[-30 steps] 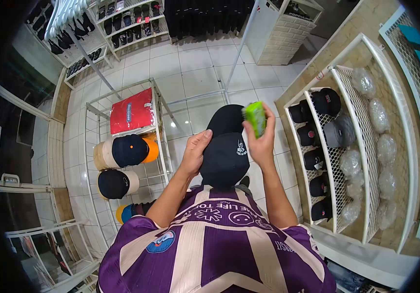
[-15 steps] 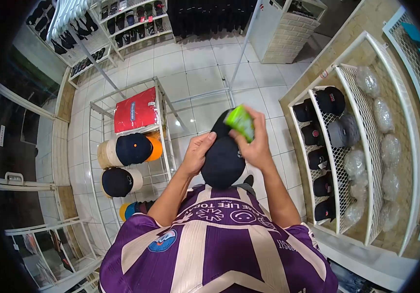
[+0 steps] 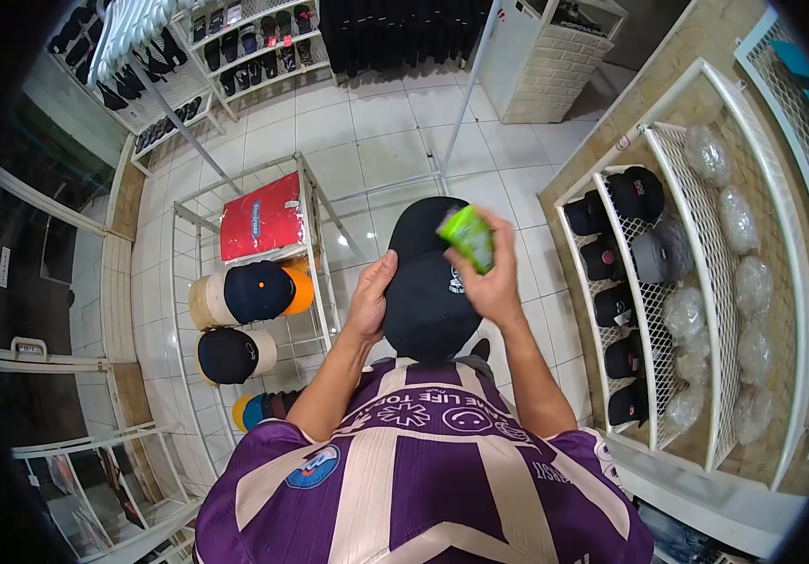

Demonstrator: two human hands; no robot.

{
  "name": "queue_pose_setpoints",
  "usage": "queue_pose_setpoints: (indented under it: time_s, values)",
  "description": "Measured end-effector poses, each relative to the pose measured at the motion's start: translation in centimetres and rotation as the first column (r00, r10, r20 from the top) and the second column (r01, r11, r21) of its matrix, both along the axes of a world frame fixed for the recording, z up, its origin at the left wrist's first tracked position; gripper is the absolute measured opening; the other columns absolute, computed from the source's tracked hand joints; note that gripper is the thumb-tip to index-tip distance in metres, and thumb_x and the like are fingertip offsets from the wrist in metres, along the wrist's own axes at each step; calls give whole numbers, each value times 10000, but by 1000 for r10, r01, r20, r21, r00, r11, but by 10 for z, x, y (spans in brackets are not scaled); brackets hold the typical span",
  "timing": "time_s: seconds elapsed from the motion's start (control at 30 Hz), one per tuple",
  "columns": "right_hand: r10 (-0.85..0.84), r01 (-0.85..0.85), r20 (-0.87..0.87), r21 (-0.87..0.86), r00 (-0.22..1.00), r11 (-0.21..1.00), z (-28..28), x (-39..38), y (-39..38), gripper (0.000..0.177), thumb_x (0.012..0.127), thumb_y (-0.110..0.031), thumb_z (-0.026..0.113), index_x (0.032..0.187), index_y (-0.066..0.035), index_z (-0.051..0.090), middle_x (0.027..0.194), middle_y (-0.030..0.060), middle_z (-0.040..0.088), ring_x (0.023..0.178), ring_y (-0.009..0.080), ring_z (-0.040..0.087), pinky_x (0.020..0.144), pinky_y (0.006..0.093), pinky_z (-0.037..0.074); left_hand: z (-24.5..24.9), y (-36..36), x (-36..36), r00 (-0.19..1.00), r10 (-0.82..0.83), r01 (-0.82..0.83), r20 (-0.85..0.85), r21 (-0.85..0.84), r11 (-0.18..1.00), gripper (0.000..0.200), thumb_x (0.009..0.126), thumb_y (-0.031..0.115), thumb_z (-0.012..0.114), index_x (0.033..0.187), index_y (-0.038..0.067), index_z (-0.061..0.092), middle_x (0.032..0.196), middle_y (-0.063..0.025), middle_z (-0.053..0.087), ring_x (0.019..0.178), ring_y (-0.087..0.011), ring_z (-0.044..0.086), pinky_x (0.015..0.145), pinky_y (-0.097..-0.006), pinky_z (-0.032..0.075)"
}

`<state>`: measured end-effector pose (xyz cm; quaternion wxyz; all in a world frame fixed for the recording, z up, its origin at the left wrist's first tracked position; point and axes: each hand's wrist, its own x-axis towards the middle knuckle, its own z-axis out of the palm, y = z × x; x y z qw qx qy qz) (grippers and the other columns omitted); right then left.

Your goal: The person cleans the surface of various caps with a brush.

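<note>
A black baseball cap (image 3: 431, 305) is held in front of my chest, its brim pointing away from me and a small white emblem on its right side. My left hand (image 3: 371, 296) grips the cap's left edge, thumb lying along the side near the brim. In my right hand (image 3: 494, 277) is a small bright green block (image 3: 468, 238) with a greyer, patterned face, pinched between thumb and fingers. It overlaps the right side of the brim; motion blurs it, and I cannot tell its exact kind.
To the left, a white wire rack (image 3: 179, 282) carries a red packaged shirt (image 3: 260, 218) and several caps (image 3: 259, 288). Wall shelves (image 3: 653, 310) on the right hold black caps and clear plastic cap forms (image 3: 736, 221). A metal rail (image 3: 385, 185) stands on the tiled floor ahead.
The cap has turned to show more of its top, brim and white emblem. My right hand with the green block has shifted slightly; my left hand has moved slightly left.
</note>
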<state>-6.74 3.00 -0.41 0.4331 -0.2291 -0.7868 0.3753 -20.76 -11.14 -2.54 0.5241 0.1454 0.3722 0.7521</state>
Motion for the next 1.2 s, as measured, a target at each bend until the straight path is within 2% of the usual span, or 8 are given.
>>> queue_pose_setpoints:
  time_s: [0.13, 0.23, 0.47, 0.57, 0.7, 0.9, 1.03, 1.2]
  values:
    - [211, -211, 50, -4, 976, 978, 3, 3, 6, 657, 783, -60, 819, 1377, -46, 539, 1274, 178, 551, 1203, 347, 549, 1049, 413, 438, -14, -8, -10, 991, -137, 137, -3, 86, 987, 410, 1102, 325, 478, 1225, -29, 642, 1098, -111, 731, 920, -160, 728, 818, -275, 595]
    - [-141, 127, -49, -222, 989, 967, -10, -2, 11, 650, 792, -57, 815, 1380, -49, 537, 1282, 178, 548, 1217, 345, 546, 1056, 412, 437, -14, -8, -5, 991, -131, 131, -9, 75, 989, 415, 1102, 329, 478, 1229, -32, 638, 1113, -114, 727, 937, -163, 726, 828, -277, 594]
    - [174, -173, -4, -114, 985, 978, -8, 7, 1, 652, 794, -41, 808, 1387, -40, 534, 1310, 189, 537, 1226, 346, 542, 1068, 402, 421, -7, -9, -6, 989, -144, 142, 40, 53, 989, 427, 1100, 338, 479, 1248, -34, 627, 1135, -114, 724, 948, -161, 726, 847, -280, 593]
    - [-201, 158, -123, -293, 972, 943, -23, -2, 4, 656, 784, -32, 804, 1385, -45, 542, 1300, 188, 542, 1227, 344, 538, 1068, 398, 417, -8, -7, -7, 991, -132, 130, 25, 78, 988, 432, 1098, 345, 482, 1250, -31, 628, 1136, -118, 725, 953, -170, 731, 852, -287, 598]
    - [212, -212, 68, 1, 975, 977, 3, 15, -15, 668, 857, -47, 773, 1448, -32, 462, 1316, 171, 539, 1270, 318, 518, 1094, 400, 407, -13, -9, -14, 986, -145, 134, 78, 126, 983, 441, 1096, 354, 484, 1250, -33, 628, 1144, -120, 724, 971, -177, 731, 862, -294, 600]
    - [-100, 15, -196, -394, 975, 919, -28, 4, 5, 659, 892, -50, 756, 1464, -18, 429, 1390, 158, 499, 1283, 270, 518, 1087, 386, 421, -8, -8, -9, 986, -152, 141, 75, 140, 980, 455, 1097, 360, 477, 1281, -34, 613, 1169, -123, 719, 1004, -179, 725, 887, -307, 597]
    - [155, -160, -53, -89, 986, 983, -16, 11, -7, 665, 893, -53, 755, 1466, -11, 421, 1366, 138, 530, 1273, 250, 521, 1086, 376, 419, -3, -9, -15, 989, -135, 127, 62, 118, 985, 468, 1100, 364, 469, 1302, -39, 597, 1182, -122, 714, 1000, -178, 724, 892, -304, 594]
    - [-10, -61, -179, -385, 984, 921, -25, -1, -3, 669, 883, -35, 756, 1468, -32, 431, 1348, 148, 540, 1259, 246, 527, 1091, 373, 415, -17, -6, -17, 979, -206, 203, 2, 150, 968, 472, 1100, 368, 466, 1296, -39, 602, 1167, -122, 716, 985, -173, 725, 877, -295, 593]
